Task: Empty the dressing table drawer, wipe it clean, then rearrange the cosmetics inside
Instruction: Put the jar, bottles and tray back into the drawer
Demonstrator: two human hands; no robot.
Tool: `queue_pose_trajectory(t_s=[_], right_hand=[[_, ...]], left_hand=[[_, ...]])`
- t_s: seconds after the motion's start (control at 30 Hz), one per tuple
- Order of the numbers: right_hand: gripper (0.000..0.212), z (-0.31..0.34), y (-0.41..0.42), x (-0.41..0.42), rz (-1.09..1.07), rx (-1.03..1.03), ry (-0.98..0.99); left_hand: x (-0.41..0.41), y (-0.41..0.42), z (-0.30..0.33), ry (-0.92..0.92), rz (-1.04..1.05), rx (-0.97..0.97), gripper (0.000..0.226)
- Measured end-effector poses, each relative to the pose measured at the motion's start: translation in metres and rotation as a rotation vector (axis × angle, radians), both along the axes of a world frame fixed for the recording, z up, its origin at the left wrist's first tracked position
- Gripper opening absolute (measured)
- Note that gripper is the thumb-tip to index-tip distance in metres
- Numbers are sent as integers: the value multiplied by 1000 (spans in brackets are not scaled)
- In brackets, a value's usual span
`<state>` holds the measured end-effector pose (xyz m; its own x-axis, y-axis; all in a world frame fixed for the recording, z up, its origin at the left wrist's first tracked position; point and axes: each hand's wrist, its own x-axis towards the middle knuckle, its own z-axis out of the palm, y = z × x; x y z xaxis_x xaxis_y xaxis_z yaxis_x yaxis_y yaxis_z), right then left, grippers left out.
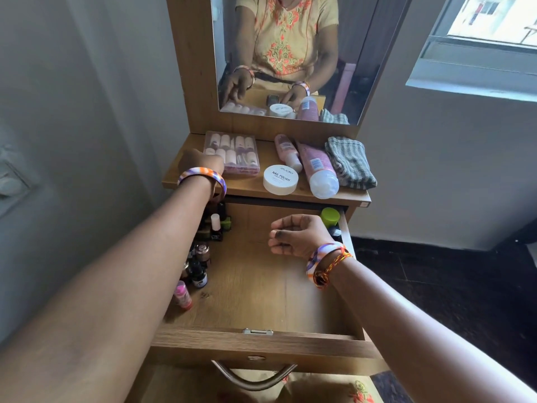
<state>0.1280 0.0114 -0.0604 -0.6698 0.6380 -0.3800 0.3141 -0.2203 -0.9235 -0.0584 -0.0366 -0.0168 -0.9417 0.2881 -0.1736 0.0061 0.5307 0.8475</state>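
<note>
The wooden drawer (261,337) is pulled out below the dressing table top (252,186). Several small nail polish bottles (200,257) crowd its left side, with a pink bottle (182,295) lying nearest me. A green-capped container (330,217) sits in the back right corner. My left hand (200,162) reaches onto the table top and touches the left edge of a clear pink case of tubes (235,152). Over the bare middle of the drawer, my right hand (299,235) hovers with loosely curled fingers that hold nothing I can see.
On the table top lie a white jar marked NAIL POLISH (280,179), two pink bottles (318,167) on their sides and a folded grey striped cloth (350,162). A mirror (290,39) stands behind. A window (479,39) is at the upper right. A metal handle (254,376) curves below the drawer front.
</note>
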Motion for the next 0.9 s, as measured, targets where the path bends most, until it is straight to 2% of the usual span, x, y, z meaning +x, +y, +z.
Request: queue_pose_trajectory(t_s=[0.23, 0.33, 0.43, 0.53, 0.63, 0.73, 0.8, 0.9], right_hand=[[16, -1, 3, 2, -6, -8, -5], [15, -1, 4, 2, -11, -8, -9], [15, -3, 4, 2, -16, -11, -5], [17, -2, 4, 5, -27, -16, -2], [16, -1, 7, 12, -44, -18, 3], [15, -1, 11, 19, -84, -60, 33], [18, 1, 13, 22, -113, -121, 54], [27, 3, 17, 26, -129, -160, -7]], left_hand=[[13, 1, 2, 208, -17, -140, 39], [28, 9, -1, 412, -68, -142, 38], [48, 19, -2, 533, -395, -38, 45], [62, 32, -2, 601, -727, -300, 71], [67, 42, -6, 660, -808, -489, 74], [63, 42, -9, 684, -753, -432, 61], [64, 33, -7, 668, -763, -358, 64], [75, 12, -2, 618, -892, -238, 75]])
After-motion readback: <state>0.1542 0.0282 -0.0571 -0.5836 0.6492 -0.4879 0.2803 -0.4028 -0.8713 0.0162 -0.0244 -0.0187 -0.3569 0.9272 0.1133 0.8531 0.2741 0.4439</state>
